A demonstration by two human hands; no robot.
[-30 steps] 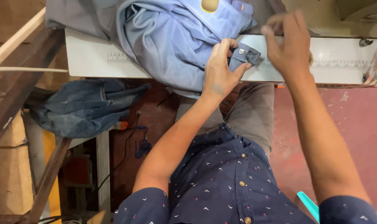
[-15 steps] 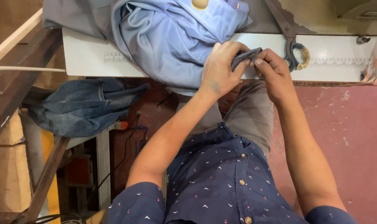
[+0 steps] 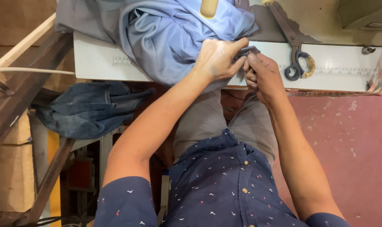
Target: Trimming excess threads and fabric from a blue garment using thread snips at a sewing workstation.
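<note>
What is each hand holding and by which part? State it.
Both the left hand and right hand pinch a small dark fabric piece at the light blue garment's edge; exact grip is hidden.

You wear a navy short-sleeved shirt [image 3: 224,189], sprinkled all over with tiny white and red flecks. It closes down the front with a placket of small pale buttons, and a collar opens at the top. Both sleeves [image 3: 123,201] end above the elbow with a plain hem, so your forearms are bare from there on. Your left hand [image 3: 218,56] and right hand [image 3: 262,75] carry no rings, watch or gloves. Below the shirt you have grey-brown trousers [image 3: 212,122].
</note>
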